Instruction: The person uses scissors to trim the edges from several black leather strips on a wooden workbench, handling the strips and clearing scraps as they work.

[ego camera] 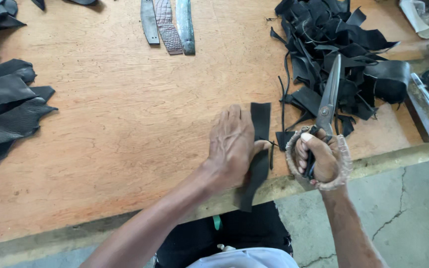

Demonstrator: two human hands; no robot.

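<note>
We are pressing our left hand [232,146] flat and open on a black leather strip [260,119] that is lying across the wooden table's [125,124] near edge. Our right hand [318,158] is gripping closed the cord-wrapped handles of large shears [328,101], blades pointing into a pile of black leather scraps [333,44].

Both forearms are bare from the elbow down, with no sleeves, watch, bracelets or rings in view. The left hand [232,144] is broad, with raised veins and tendons running across its back and creased knuckles. The right hand [316,158] is bare too, with short, pale fingernails showing on the curled fingers. At the bottom edge appear a dark garment over the lap and a light grey-white cloth at the waist.
</note>
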